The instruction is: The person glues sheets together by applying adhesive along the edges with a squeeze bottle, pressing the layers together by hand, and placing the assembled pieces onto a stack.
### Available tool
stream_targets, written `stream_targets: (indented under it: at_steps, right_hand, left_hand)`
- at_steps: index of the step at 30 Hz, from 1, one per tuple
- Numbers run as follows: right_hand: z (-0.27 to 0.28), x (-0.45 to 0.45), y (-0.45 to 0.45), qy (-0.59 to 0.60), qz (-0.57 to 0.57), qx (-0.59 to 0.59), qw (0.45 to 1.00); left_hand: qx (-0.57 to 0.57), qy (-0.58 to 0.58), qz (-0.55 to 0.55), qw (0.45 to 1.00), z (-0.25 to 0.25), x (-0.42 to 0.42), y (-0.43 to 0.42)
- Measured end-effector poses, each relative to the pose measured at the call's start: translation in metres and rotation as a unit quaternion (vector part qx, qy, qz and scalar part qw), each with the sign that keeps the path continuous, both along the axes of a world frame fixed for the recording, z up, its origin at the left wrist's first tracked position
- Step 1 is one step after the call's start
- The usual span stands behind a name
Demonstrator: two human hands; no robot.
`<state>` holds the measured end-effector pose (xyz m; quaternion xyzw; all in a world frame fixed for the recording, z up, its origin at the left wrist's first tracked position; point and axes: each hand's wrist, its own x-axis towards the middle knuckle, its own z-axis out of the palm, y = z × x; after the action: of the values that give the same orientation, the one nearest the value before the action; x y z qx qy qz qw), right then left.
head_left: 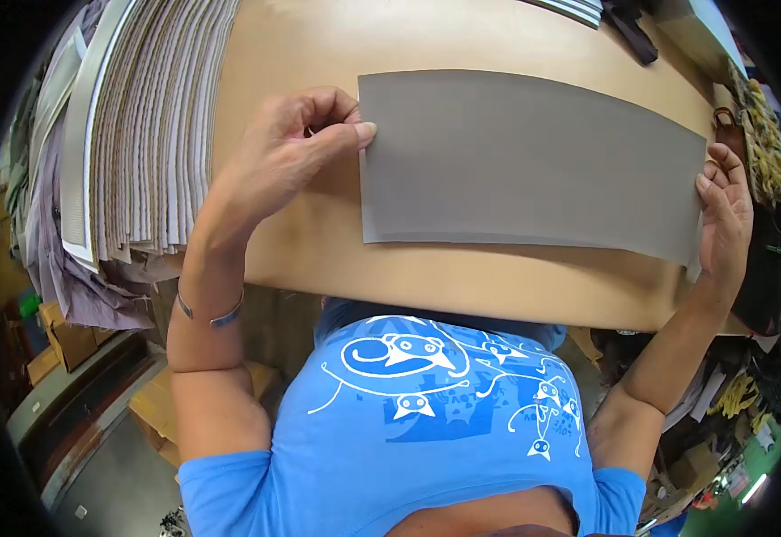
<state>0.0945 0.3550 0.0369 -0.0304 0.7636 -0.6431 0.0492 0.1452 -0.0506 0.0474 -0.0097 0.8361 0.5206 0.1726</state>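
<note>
A grey rectangular sheet (534,166), smooth and slightly bowed, is held up over the tan tabletop (301,255). My left hand (305,143) pinches its left edge near the upper corner, thumb on the near face. At the opposite short edge, my right hand (723,201) grips the sheet between thumb and fingers. Whether the sheet is fabric, leather or card I cannot tell. Its far face is hidden.
A tall stack of layered sheets (153,134) stands along the table's left side, with lilac cloth (95,291) hanging below. At the back right lie a dark strip (630,34) and grey-white strips (574,9). Yellow yarn-like bundles (762,134) hang at right. Cardboard boxes (153,416) sit below the table.
</note>
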Motion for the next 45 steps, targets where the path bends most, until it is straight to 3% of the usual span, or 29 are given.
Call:
stream_targets:
  at_steps: [7, 16, 25, 40, 45]
  right_hand:
    - [-0.016, -0.002, -0.004, -0.047, 0.013, -0.016, 0.999]
    - [-0.021, -0.002, -0.015, -0.039, -0.017, 0.080, 0.996]
    - [-0.018, 0.002, -0.024, -0.037, -0.028, 0.138, 0.989]
    - [-0.022, 0.007, -0.034, 0.008, -0.093, 0.150, 0.984]
    - [-0.008, 0.029, -0.040, 0.043, -0.108, 0.215, 0.970]
  left_hand:
    - [-0.060, -0.022, -0.021, 0.998, -0.004, -0.006, -0.001]
    - [-0.091, -0.009, 0.001, 0.996, -0.016, -0.005, 0.004]
    - [-0.212, 0.058, 0.002, 0.976, -0.015, -0.004, 0.012]
    - [-0.177, 0.019, 0.066, 0.982, -0.016, -0.004, 0.017]
    - [-0.132, 0.028, 0.045, 0.990, -0.009, 0.013, 0.010]
